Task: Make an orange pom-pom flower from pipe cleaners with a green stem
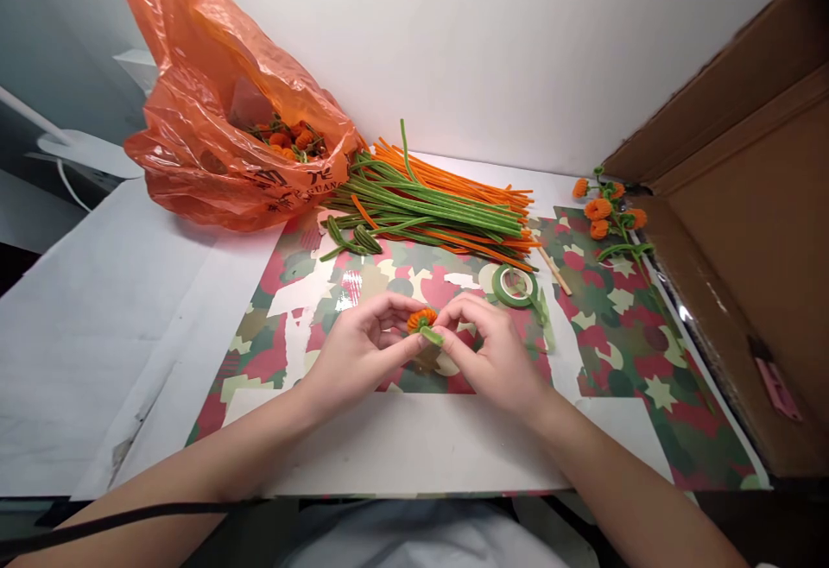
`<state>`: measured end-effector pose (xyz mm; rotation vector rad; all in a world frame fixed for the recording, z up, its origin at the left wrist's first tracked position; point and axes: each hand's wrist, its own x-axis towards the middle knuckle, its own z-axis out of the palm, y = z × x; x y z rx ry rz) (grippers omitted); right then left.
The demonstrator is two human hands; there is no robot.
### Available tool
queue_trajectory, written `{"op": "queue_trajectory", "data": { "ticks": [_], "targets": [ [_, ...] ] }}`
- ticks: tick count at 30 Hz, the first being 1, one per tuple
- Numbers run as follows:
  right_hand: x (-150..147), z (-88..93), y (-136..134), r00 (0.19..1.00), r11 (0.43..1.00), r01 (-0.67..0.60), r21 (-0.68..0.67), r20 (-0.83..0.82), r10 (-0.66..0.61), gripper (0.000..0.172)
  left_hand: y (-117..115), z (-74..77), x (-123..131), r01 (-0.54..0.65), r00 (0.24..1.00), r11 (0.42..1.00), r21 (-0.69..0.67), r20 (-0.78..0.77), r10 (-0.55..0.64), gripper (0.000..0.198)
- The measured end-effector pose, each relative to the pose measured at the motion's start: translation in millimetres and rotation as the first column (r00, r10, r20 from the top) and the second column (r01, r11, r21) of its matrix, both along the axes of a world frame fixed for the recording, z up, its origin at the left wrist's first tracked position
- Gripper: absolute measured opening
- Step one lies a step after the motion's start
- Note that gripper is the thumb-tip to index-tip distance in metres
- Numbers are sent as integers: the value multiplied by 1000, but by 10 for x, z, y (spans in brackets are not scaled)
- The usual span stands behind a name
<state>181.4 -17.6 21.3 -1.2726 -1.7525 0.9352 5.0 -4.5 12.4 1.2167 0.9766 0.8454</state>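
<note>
Between my two hands, just above the patterned mat (pixel 414 374), is a small orange pipe-cleaner flower (pixel 422 319) with a green base and a short green piece sticking out below it. My left hand (pixel 372 339) is closed on it from the left, thumb under the green part. From the right, my right hand (pixel 485 343) pinches at the flower's green base with thumb and forefinger. A roll of green floral tape (pixel 515 286) lies just beyond my right hand, its loose end trailing toward the right.
Green pipe cleaners (pixel 446 201) and orange pipe cleaners (pixel 466 179) lie in a pile behind. An orange plastic bag (pixel 226 162) holding orange flowers stands back left. At right are a finished flower stem (pixel 599 208), a cardboard box (pixel 731 205) and a pink cutter (pixel 775 385). A wooden stick (pixel 555 270) lies near the tape.
</note>
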Motion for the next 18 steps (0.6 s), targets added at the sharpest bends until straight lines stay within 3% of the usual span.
{"op": "queue_trajectory", "data": {
  "ticks": [7,11,15,18],
  "targets": [
    [-36,-42,-30,999,997,-21,-75,30,23,14,-16,13,24,25,998,999,-41,-59,-28,25],
    [-42,-27,-45,1000,989,-25,-147,8,26,15,-25,42,42,2,995,996,90,-103,7,16],
    [-36,-39,-49,991,935,-82,-344,-127,40,17,-22,47,38,-11,984,977,213,-171,48,21],
    [-30,-48,-40,975,899,-108,-425,-222,12,22,-14,43,31,6,986,991,134,-166,16,19]
  ]
}}
